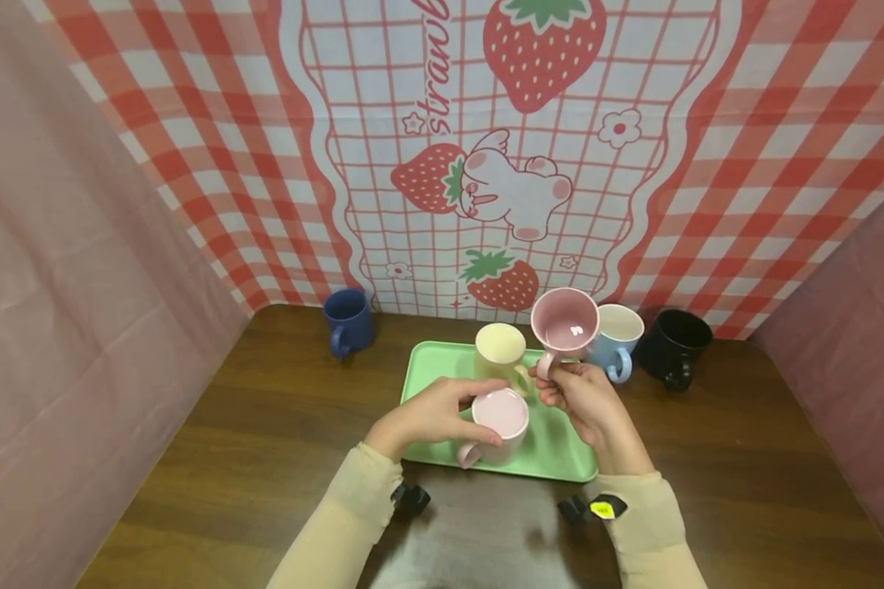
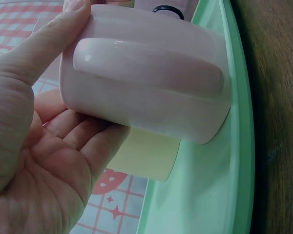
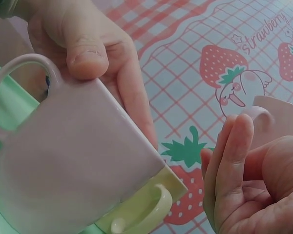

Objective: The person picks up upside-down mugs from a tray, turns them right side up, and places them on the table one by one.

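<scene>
Near the front edge of the green tray (image 1: 427,368) stands a pale pink mug (image 1: 511,448), its handle turned to the front left. My left hand (image 1: 438,411) grips it around the top, thumb on the near side and fingers on the far side. A darker pink mug (image 1: 566,323) is in my right hand (image 1: 585,401), which pinches its handle, the mouth facing up toward the head view. It overlaps the tray's back right corner in that view. Behind the pale pink mug, a yellow mug (image 1: 497,368) stands on the tray, handle to the right.
A dark blue mug (image 1: 349,323) stands at the back left of the wooden table (image 1: 221,458). At the back right are a light blue mug (image 1: 619,339), partly behind the raised pink one, and a black mug (image 1: 674,348). A strawberry-print cloth (image 1: 449,82) hangs behind.
</scene>
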Demonstrator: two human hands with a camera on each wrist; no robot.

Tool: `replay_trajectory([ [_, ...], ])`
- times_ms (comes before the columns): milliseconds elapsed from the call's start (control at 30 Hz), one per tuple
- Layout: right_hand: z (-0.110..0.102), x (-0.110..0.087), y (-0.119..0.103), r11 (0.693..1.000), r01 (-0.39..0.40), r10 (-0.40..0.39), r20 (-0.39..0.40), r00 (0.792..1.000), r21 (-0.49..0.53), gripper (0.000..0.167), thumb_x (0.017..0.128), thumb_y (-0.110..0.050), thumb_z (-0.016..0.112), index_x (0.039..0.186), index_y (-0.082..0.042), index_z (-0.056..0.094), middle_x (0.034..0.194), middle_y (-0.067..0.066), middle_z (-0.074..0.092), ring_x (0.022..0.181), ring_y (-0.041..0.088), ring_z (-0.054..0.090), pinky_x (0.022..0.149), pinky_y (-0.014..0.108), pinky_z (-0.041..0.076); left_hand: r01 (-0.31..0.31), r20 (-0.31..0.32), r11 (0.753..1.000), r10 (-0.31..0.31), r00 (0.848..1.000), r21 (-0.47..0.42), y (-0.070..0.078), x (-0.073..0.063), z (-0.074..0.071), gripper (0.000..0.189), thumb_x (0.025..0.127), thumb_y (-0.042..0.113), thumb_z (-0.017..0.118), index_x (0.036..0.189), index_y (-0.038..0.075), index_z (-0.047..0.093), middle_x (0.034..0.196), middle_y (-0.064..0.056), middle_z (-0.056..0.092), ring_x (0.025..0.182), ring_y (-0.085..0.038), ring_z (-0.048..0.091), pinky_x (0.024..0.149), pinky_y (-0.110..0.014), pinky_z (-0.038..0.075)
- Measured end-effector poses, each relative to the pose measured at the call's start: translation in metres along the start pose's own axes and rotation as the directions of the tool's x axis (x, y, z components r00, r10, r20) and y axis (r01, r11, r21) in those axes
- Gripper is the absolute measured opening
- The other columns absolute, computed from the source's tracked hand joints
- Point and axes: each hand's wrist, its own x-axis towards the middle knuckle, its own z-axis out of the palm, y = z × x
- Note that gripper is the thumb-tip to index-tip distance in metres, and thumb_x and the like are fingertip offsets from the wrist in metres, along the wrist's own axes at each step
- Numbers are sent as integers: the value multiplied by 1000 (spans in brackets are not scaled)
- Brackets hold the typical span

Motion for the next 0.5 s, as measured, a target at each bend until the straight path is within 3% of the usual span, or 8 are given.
replay_trajectory([
  [300, 2, -1, 2, 999, -4, 3, 38, 999, 36, 26, 112, -1, 49, 107, 6, 73, 80, -2, 69, 67, 2, 62, 62, 15, 55, -23, -1, 1000, 23, 1000, 9, 0, 1, 0, 80, 87, 27, 96, 155, 4, 60, 132, -9, 76, 112, -9, 69, 98, -26, 56],
  [500, 3, -2, 3, 1000, -1, 0, 51, 999, 30, 24, 112, -1, 49, 105, 3, 72, 81, -1, 67, 67, 2, 60, 61, 15, 54, -25, -10, 999, 25, 1000, 34, 2, 1, 1, 66, 98, 31, 84, 154, 4, 62, 130, -8, 76, 109, -9, 69, 96, -28, 57],
])
